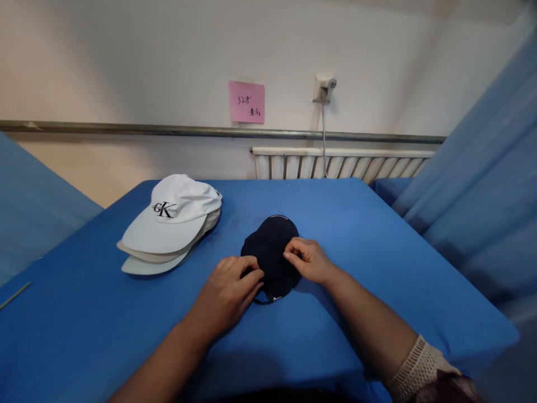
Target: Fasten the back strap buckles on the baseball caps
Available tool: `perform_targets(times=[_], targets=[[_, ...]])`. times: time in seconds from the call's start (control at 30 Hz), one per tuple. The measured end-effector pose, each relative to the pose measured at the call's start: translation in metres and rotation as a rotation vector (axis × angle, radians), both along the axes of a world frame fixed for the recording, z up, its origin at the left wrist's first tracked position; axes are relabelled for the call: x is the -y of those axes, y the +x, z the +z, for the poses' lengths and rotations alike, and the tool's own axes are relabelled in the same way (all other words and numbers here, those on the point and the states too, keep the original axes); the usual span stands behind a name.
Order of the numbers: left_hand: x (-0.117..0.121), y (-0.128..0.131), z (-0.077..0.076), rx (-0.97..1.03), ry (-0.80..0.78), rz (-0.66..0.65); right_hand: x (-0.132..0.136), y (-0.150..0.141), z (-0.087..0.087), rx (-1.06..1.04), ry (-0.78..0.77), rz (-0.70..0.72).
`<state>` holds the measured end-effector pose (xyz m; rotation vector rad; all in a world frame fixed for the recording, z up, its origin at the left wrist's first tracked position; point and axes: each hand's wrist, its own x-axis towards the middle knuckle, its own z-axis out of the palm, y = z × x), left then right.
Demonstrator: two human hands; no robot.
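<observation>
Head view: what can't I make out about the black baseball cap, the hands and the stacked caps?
All in the head view:
Black baseball cap: underside hidden by its crown; white lettering at the far edge too small to read.
Left hand, right hand: their fingers hide the fabric beneath; pinching or merely touching, I can't tell.
Lower caps: crowns mostly covered by the top white cap.
Thin stick: cut off by the left edge.
</observation>
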<state>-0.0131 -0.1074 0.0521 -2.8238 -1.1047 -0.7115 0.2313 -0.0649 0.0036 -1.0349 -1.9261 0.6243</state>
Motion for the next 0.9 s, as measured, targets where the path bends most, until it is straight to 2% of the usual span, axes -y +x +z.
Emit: perform_targets(times=[0.1,0.27,0.37,0.53,0.67,0.73,0.83,0.9], targets=[[-0.006,0.006,0.002,0.018,-0.01,0.003,-0.001,0.0,-0.001,-0.001,0.014,-0.005],[-0.018,0.012,0.016,0.317,-0.358,0.021,-0.001,0.0,-0.001,-0.006,0.029,-0.006],[-0.024,0.014,0.016,0.429,-0.463,0.085,-0.001,0.0,0.001,-0.011,0.045,-0.027],[-0.027,0.012,0.004,0.522,-0.423,0.145,0.004,0.001,0.012,0.015,0.122,-0.021],[-0.028,0.012,0.007,0.488,-0.395,0.174,0.031,-0.001,0.021,0.149,0.274,0.012],[-0.03,0.012,0.011,0.459,-0.384,0.171,0.053,-0.006,0.018,0.224,0.283,0.006],[-0.034,0.012,0.011,0.45,-0.385,0.163,0.082,-0.017,0.003,0.24,0.174,-0.094],[-0.036,0.012,0.008,0.458,-0.384,0.166,0.093,-0.023,-0.008,0.239,0.142,-0.146]])
